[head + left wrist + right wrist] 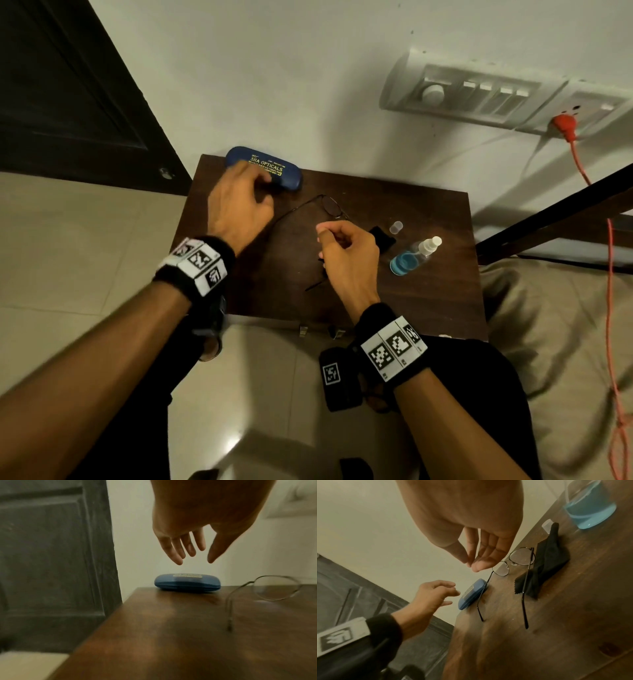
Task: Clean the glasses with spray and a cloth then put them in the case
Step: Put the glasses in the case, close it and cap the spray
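Thin-rimmed glasses lying unfolded mid-desk; left of them closed blue case; right of them crumpled black cloth, upright spray bottle with blue liquid.

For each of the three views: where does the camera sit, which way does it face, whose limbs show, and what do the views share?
Head: on the head, facing down at the table; both forearms, left hand and right hand show.
Left wrist: along the left hand toward the closed case by the wall; open fingers above it.
Right wrist: along the right hand, over glasses, cloth and spray bottle; the left hand shows too.
Shared: all three show case, glasses, table.
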